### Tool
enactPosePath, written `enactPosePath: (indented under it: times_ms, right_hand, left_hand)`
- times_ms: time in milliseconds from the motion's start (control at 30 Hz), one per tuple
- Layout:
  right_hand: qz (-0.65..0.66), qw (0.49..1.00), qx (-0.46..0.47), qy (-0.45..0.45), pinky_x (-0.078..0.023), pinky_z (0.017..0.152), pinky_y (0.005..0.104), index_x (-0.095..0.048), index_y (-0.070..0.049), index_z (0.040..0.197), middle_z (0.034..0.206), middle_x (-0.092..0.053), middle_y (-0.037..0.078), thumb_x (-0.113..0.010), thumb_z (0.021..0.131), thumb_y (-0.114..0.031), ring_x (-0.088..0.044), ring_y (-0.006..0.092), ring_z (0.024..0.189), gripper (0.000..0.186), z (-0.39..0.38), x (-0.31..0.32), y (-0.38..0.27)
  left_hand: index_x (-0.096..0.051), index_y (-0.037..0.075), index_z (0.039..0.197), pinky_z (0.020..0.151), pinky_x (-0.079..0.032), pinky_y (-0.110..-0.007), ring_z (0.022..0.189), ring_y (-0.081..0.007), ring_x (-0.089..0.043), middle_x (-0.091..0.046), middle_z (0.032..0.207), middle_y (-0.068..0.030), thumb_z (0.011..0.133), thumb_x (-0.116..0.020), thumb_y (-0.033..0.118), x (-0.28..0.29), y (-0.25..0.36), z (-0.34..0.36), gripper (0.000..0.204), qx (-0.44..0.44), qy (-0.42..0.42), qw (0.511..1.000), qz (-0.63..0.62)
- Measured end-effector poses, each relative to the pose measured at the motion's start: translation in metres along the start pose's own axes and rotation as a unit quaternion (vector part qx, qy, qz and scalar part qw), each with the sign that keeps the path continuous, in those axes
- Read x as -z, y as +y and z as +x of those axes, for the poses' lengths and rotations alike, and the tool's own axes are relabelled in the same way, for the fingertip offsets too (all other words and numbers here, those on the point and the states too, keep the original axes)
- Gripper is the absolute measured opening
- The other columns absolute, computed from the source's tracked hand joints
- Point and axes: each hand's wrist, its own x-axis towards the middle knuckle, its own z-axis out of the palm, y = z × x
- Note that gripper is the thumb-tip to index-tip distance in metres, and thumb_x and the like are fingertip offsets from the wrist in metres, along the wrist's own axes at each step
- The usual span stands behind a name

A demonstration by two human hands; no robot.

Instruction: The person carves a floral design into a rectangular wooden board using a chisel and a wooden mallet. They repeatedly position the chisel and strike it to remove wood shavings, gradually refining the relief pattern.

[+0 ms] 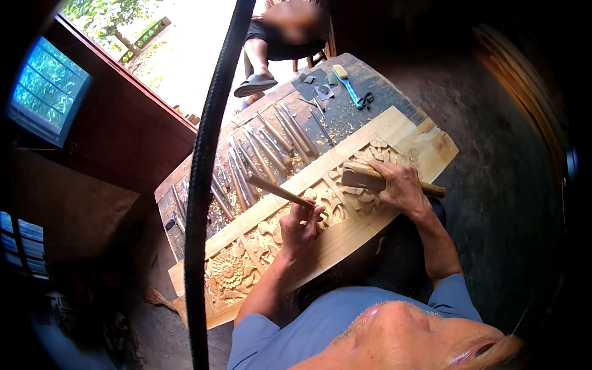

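Observation:
A long pale wooden board (342,237) lies slantwise in front of me, carved with flowers and leaves in framed sections. My left hand (299,229) rests on the carving near its middle, closed round a carving chisel (277,189). The chisel's handle slants up to the left; its cutting tip is hidden by the hand. Farther right, my right hand (399,185) grips a wooden mallet (362,177) close to its block-shaped head. The mallet is over the carving, its handle pointing right, apart from the chisel. A round carved flower (227,270) shows at the board's left end.
Several chisels (265,145) lie in a row on the worn workbench (394,98) beyond the board, among wood shavings. A blue-handled brush (349,86) and small dark flat pieces (306,78) are at the far end. Another person (258,49) sits beyond the bench. A black cable (206,142) crosses the view.

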Motion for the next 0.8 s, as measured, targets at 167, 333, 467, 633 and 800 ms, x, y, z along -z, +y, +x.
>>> enactPosePath:
  times_ms: [167,333,467,633,800]
  right_hand:
    - [0.006,1.000,0.000,0.008,-0.058,0.081,0.0420,-0.070,-0.009,0.126,0.101,-0.075,0.017,-0.088,0.073,-0.020,-0.073,0.0350,0.091,0.057,-0.0015,-0.0017,0.0021]
    - [0.002,1.000,-0.012,-0.012,-0.058,0.081,0.0422,-0.070,-0.009,0.126,0.101,-0.075,0.017,-0.088,0.073,-0.020,-0.074,0.0347,0.092,0.057,-0.0008,0.0001,0.0003]
    - [0.002,1.000,-0.013,-0.017,-0.058,0.081,0.0420,-0.070,-0.010,0.125,0.102,-0.075,0.017,-0.088,0.073,-0.019,-0.074,0.0345,0.092,0.056,-0.0011,-0.0003,0.0016]
    - [0.006,1.000,-0.004,-0.007,-0.058,0.080,0.0417,-0.070,-0.010,0.124,0.101,-0.075,0.017,-0.088,0.072,-0.019,-0.074,0.0345,0.091,0.056,-0.0014,-0.0013,0.0022]
    - [0.004,1.000,-0.007,-0.015,-0.058,0.080,0.0415,-0.070,-0.009,0.125,0.101,-0.075,0.016,-0.088,0.072,-0.019,-0.074,0.0346,0.091,0.056,-0.0007,-0.0010,0.0014]
  left_hand:
    - [-0.065,0.000,0.114,0.066,-0.058,-0.030,0.077,-0.0170,-0.076,-0.076,0.086,-0.0132,0.095,-0.076,0.003,-0.0009,-0.0007,-0.0004,0.023,0.003,-0.001,1.000,-0.004]
    - [-0.065,0.001,0.114,0.064,-0.057,-0.030,0.075,-0.0164,-0.075,-0.076,0.084,-0.0118,0.095,-0.076,0.003,-0.0010,-0.0007,-0.0008,0.022,0.010,0.001,1.000,-0.005]
    - [-0.065,0.001,0.114,0.064,-0.057,-0.030,0.074,-0.0162,-0.075,-0.076,0.083,-0.0117,0.095,-0.076,0.003,-0.0008,-0.0003,-0.0005,0.022,0.009,-0.003,1.000,0.001]
    - [-0.064,0.001,0.114,0.063,-0.057,-0.030,0.074,-0.0161,-0.075,-0.076,0.083,-0.0115,0.095,-0.076,0.003,-0.0012,-0.0009,0.0001,0.023,-0.002,0.001,1.000,0.008]
    - [-0.064,0.001,0.114,0.063,-0.057,-0.029,0.074,-0.0157,-0.075,-0.076,0.084,-0.0110,0.095,-0.076,0.003,-0.0011,-0.0036,-0.0018,0.023,0.013,0.002,1.000,-0.009]
